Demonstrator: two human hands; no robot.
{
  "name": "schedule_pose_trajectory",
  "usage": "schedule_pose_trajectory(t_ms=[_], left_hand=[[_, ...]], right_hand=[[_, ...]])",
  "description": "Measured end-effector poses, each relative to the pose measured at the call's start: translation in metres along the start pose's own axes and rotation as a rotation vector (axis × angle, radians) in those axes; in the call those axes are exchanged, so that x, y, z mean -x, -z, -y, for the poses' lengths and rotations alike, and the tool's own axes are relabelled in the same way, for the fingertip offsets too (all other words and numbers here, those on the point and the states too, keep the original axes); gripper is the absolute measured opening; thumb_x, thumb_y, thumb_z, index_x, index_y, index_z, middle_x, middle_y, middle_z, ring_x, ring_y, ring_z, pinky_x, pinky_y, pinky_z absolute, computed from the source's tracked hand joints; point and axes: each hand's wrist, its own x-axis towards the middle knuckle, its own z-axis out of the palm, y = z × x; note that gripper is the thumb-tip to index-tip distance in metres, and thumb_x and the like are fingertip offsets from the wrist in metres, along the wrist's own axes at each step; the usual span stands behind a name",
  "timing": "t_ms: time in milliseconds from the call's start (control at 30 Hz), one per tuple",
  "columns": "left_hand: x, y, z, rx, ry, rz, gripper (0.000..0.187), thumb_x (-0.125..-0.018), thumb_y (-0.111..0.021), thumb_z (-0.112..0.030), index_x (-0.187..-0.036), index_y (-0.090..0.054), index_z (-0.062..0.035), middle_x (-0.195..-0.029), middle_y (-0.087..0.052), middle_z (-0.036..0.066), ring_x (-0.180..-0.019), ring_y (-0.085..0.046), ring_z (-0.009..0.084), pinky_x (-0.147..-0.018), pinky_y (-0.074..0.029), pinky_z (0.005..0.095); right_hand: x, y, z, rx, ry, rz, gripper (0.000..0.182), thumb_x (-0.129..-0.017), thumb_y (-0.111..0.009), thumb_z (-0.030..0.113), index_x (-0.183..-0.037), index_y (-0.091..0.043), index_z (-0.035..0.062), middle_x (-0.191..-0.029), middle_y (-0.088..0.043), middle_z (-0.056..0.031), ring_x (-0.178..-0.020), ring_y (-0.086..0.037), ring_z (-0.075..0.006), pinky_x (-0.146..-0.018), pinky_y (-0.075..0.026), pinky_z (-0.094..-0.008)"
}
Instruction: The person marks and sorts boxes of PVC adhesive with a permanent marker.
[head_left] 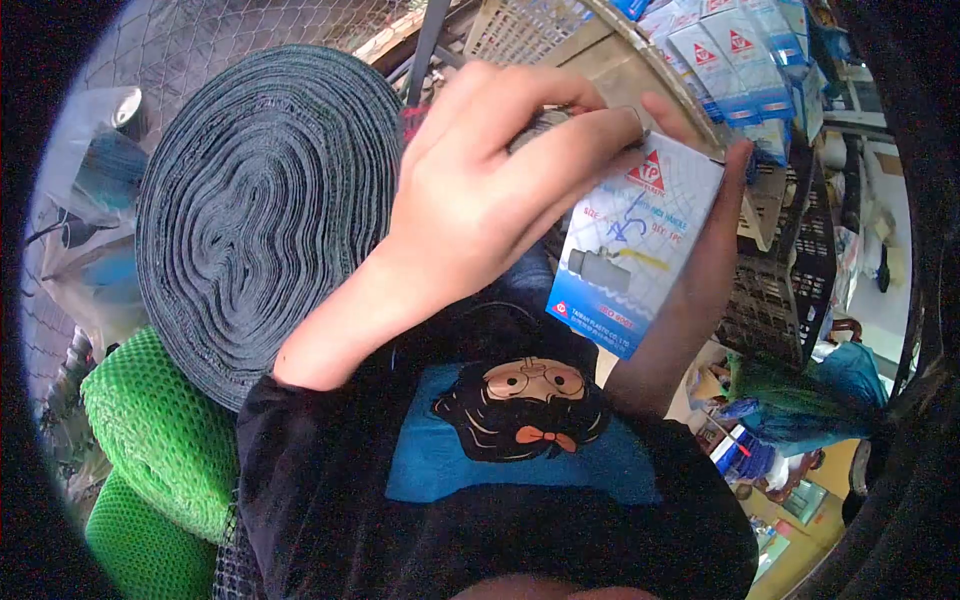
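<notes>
While the right hand [708,255] clasps the TP-branded carton [635,250] along its side, the left hand [490,175] curls at its top; whether it pinches anything, I cannot tell.

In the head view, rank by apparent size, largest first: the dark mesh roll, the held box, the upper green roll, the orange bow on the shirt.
1. Dark mesh roll
2. Held box and upper green roll, unranked: too close to call
3. Orange bow
</notes>
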Motion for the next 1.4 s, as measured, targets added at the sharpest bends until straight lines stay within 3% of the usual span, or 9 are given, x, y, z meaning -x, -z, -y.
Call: schedule_pose_trajectory(t_ms=[600,733,800,867,933,1000,1133,1300,1400], left_hand=[[0.012,-0.017,-0.013,0.300,-0.056,0.284,0.024,-0.073,-0.080,-0.010,-0.095,-0.073,-0.0042,-0.094,-0.063,0.008,-0.078,-0.063,0.0242,-0.066,-0.053,0.0327],[0.009,-0.013,-0.006,0.391,-0.063,0.297,0.024,-0.073,-0.081,-0.010,-0.095,-0.073,-0.0043,-0.091,-0.064,0.008,-0.078,-0.064,0.0243,-0.068,-0.053,0.0345],[0.007,-0.015,-0.001,0.360,-0.044,0.196,0.023,-0.074,-0.080,-0.009,-0.095,-0.073,-0.0037,-0.091,-0.065,0.009,-0.079,-0.065,0.0242,-0.069,-0.053,0.0345],[0.003,-0.008,0.002,0.220,-0.009,0.169,0.022,-0.076,-0.080,-0.008,-0.095,-0.073,-0.0022,-0.091,-0.067,0.011,-0.082,-0.066,0.0250,-0.072,-0.054,0.0344],[0.000,-0.006,0.010,0.099,0.002,0.077,0.021,-0.077,-0.079,-0.009,-0.095,-0.072,-0.0015,-0.092,-0.068,0.012,-0.083,-0.066,0.0265,-0.074,-0.054,0.0346],[0.001,-0.004,0.016,-0.018,0.079,0.076,0.020,-0.079,-0.077,-0.009,-0.096,-0.072,-0.0029,-0.093,-0.069,0.010,-0.084,-0.067,0.0262,-0.075,-0.054,0.0348],[0.009,-0.018,0.011,0.032,0.037,0.072,0.023,-0.075,-0.081,-0.011,-0.094,-0.071,-0.0024,-0.091,-0.067,0.010,-0.080,-0.065,0.0272,-0.070,-0.054,0.0355],[0.014,-0.023,-0.008,0.224,0.079,0.192,0.022,-0.075,-0.080,-0.009,-0.094,-0.072,-0.0022,-0.088,-0.065,0.010,-0.077,-0.064,0.0264,-0.067,-0.053,0.0353],[0.014,-0.022,-0.015,0.342,0.051,0.260,0.023,-0.074,-0.081,-0.009,-0.094,-0.072,-0.0027,-0.090,-0.065,0.008,-0.076,-0.064,0.0248,-0.066,-0.052,0.0341]], right_hand=[[-0.013,0.021,0.030,0.285,0.218,-0.420,0.081,-0.094,-0.044,0.071,-0.139,-0.049,0.0044,-0.130,-0.060,-0.0170,-0.113,-0.063,-0.0325,-0.095,-0.053,-0.0472],[-0.020,0.038,0.021,0.035,0.141,-0.217,0.083,-0.094,-0.042,0.072,-0.140,-0.048,0.0029,-0.133,-0.057,-0.0206,-0.117,-0.061,-0.0326,-0.099,-0.050,-0.0487],[-0.023,0.051,0.011,-0.404,-0.098,0.126,0.084,-0.094,-0.041,0.072,-0.141,-0.047,0.0021,-0.134,-0.056,-0.0219,-0.118,-0.060,-0.0322,-0.101,-0.049,-0.0492],[-0.025,0.046,-0.006,-0.518,-0.282,0.295,0.084,-0.095,-0.037,0.072,-0.140,-0.047,0.0018,-0.131,-0.058,-0.0229,-0.115,-0.061,-0.0320,-0.099,-0.050,-0.0475],[-0.021,0.014,-0.015,-0.150,-0.234,0.010,0.074,-0.100,-0.032,0.067,-0.135,-0.053,0.0047,-0.122,-0.064,-0.0172,-0.109,-0.064,-0.0283,-0.095,-0.052,-0.0415],[-0.026,0.022,-0.025,-0.311,-0.327,0.161,0.070,-0.102,-0.031,0.064,-0.133,-0.054,0.0051,-0.121,-0.064,-0.0144,-0.108,-0.065,-0.0251,-0.095,-0.053,-0.0395],[-0.031,0.022,-0.025,-0.193,-0.327,0.055,0.069,-0.102,-0.033,0.063,-0.132,-0.055,0.0053,-0.117,-0.066,-0.0131,-0.105,-0.066,-0.0223,-0.092,-0.054,-0.0368],[-0.038,0.037,-0.003,-0.198,-0.218,0.040,0.061,-0.103,-0.038,0.057,-0.126,-0.059,0.0042,-0.115,-0.067,-0.0169,-0.101,-0.068,-0.0291,-0.089,-0.055,-0.0427],[-0.036,0.036,0.009,0.051,-0.082,-0.340,0.063,-0.101,-0.040,0.060,-0.126,-0.059,0.0046,-0.114,-0.068,-0.0171,-0.099,-0.068,-0.0298,-0.087,-0.056,-0.0435]])
